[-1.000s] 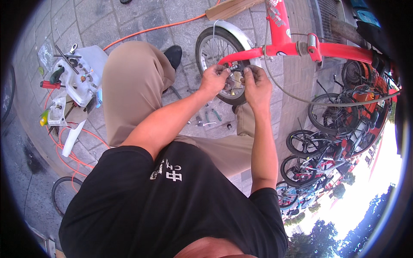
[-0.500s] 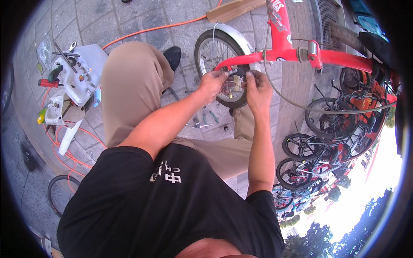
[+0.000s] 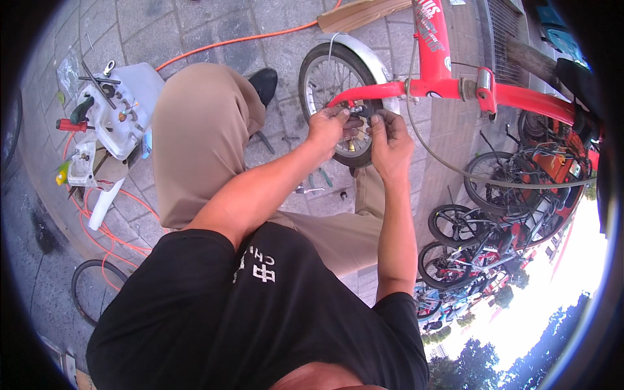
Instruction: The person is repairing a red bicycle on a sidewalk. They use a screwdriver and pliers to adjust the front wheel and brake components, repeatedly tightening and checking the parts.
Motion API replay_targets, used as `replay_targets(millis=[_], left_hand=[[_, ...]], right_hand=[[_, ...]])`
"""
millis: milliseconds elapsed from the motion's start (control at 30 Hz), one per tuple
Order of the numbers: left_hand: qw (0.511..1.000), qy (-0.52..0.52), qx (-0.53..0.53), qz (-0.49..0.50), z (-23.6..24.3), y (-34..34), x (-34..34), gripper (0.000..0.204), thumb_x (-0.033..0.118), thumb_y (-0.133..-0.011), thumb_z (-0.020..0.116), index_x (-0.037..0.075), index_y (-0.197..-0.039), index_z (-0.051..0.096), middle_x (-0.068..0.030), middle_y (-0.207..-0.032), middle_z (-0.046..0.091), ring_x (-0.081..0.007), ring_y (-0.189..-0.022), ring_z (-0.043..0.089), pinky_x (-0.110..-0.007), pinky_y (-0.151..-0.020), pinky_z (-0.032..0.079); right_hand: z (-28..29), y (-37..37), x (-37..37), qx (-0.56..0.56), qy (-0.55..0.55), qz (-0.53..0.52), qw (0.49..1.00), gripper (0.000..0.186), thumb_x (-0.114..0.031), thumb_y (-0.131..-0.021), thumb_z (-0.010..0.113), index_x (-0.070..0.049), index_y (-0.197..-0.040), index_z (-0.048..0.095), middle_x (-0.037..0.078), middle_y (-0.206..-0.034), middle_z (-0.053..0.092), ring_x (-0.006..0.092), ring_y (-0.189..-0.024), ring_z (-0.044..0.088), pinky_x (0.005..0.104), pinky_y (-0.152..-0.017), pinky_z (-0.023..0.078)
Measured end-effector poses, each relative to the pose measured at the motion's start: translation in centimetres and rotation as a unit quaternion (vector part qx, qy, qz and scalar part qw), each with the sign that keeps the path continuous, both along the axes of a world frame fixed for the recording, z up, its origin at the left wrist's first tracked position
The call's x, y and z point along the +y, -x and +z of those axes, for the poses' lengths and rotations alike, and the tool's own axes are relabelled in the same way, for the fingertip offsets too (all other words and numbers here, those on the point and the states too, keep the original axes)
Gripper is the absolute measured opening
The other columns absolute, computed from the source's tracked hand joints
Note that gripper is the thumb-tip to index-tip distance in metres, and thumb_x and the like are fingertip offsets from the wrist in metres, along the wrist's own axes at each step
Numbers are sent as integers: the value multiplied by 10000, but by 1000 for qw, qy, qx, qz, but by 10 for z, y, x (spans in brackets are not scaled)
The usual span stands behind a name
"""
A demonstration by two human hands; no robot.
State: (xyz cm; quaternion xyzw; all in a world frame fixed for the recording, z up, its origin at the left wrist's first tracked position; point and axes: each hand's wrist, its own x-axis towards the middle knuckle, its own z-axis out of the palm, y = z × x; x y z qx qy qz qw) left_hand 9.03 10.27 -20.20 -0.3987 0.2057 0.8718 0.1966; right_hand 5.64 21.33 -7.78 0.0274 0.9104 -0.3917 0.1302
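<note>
A red bicycle frame (image 3: 448, 88) reaches in from the right, and its fork runs down to a spoked wheel (image 3: 317, 71) with a silver mudguard (image 3: 361, 51). A small black and metal bicycle brake (image 3: 362, 112) sits where the fork meets the tyre. My left hand (image 3: 328, 132) is at the brake's left side, thumb and fingers closed at its metal end. On the other side, my right hand (image 3: 391, 140) pinches the black part between thumb and forefinger. Fingers hide much of the brake. A grey cable (image 3: 448, 159) loops from the frame past my right hand.
A white plastic container (image 3: 120, 123) at left carries tools, including a red-handled screwdriver (image 3: 71, 125). An orange hose (image 3: 221, 44) crosses the paving. Pliers (image 3: 324, 177) and small parts lie below the wheel. Several parked bicycles (image 3: 481, 240) line the right; a loose tyre (image 3: 77, 292) lies lower left.
The bicycle frame and wheel appear slightly further right in view. Both hands stay at the brake, with small shifts of the fingers.
</note>
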Motion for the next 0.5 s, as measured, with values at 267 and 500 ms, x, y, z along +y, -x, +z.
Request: replay_targets(millis=[267, 500], left_hand=[[999, 28, -13, 17, 9, 1, 3, 235, 77, -1089, 562, -94, -1246, 600, -207, -1161, 721, -301, -999, 768, -391, -820, 664], [996, -79, 12, 33, -7, -2, 0, 225, 83, -1092, 561, -90, -1231, 598, -211, -1155, 726, -301, -1034, 757, -411, -876, 655]], right_hand=[[-2, 9, 4, -95, 114, -112, 983, 280, -167, -1058, 676, 75, -1196, 653, 96, -965, 728, 121, -800, 694, 264, -707, 571], [-11, 5, 13, -50, 89, -70, 992, 282, -144, -1052, 685, 83, -1213, 640, 105, -955, 726, 134, -800, 705, 269, -712, 589]])
